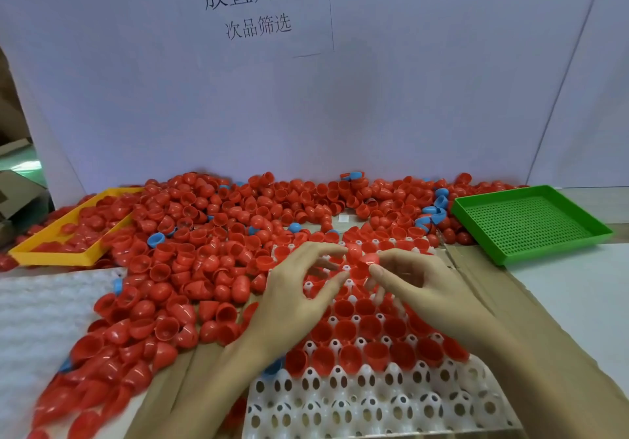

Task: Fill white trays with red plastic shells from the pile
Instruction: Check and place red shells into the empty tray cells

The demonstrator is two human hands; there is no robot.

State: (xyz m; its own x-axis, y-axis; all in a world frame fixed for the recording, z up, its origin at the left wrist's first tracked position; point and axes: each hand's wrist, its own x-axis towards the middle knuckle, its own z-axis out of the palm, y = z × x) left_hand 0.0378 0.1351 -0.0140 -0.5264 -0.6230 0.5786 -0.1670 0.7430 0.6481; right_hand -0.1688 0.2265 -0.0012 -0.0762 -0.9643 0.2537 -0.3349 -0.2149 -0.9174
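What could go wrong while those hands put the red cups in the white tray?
1. The right hand pinches a red shell only at its fingers' tips, so it might slip and fall crooked.
2. Blue shells lie mixed into the red pile; one could be grabbed by mistake.
3. The pile crowds the white tray, so loose shells might roll in.

Light bright, even, cool, slightly violet on the white backboard (374, 105); source looks overhead, cannot tell exactly. Shadows soft and faint, under both hands only. Small gloss highlights on red shells (190, 261). Motion blur strong at the lower left, shells there smeared; yellow tray (51, 251) edge soft. Wide-angle bending: backboard seams lean outward at both sides. Centre fairly sharp.
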